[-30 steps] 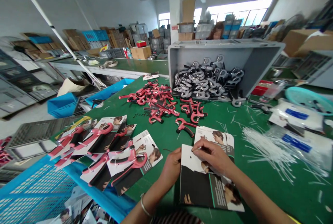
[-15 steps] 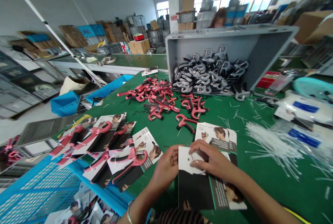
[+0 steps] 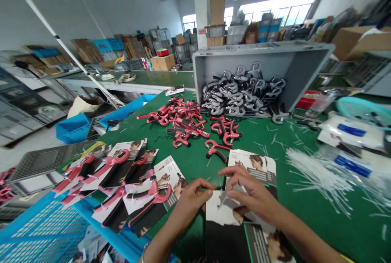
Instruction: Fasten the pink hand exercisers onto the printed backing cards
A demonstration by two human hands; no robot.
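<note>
Green worktop (image 3: 194, 163), littered with thin white offcuts. Grey plastic crate (image 3: 301, 75), turned on its side at the back, holding a heap of grey-and-black spring grips (image 3: 241, 91). Blue mesh basket (image 3: 39, 218), lower left, with printed cards inside. Pink spring grips (image 3: 180, 112), one loose pile in front of the crate. Carded pink grips (image 3: 157, 187), overlapping at the left edge beside the basket; a nudge from the left forearm could plausibly tip some over the side. White ties (image 3: 317, 179), a fanned bundle, right. Card stack (image 3: 236, 157), partly hidden by the right hand. Printed card (image 3: 226, 240), white above and black below, lying nearest the person, both hands at its upper part. Right hand (image 3: 253, 193), above the card, fingers curled, thumb and forefinger beside a thin strand; whether they pinch it cannot be told. Left hand (image 3: 192, 197), at the card's upper left corner, thumb and forefinger tips together; what lies between them, if anything, is hidden. Thin white strand (image 3: 220, 202), smallest item, standing over the card near a small dark spot, apparently a hole; a loose pinch could drop it, and a hard pull could tear the card there.
</note>
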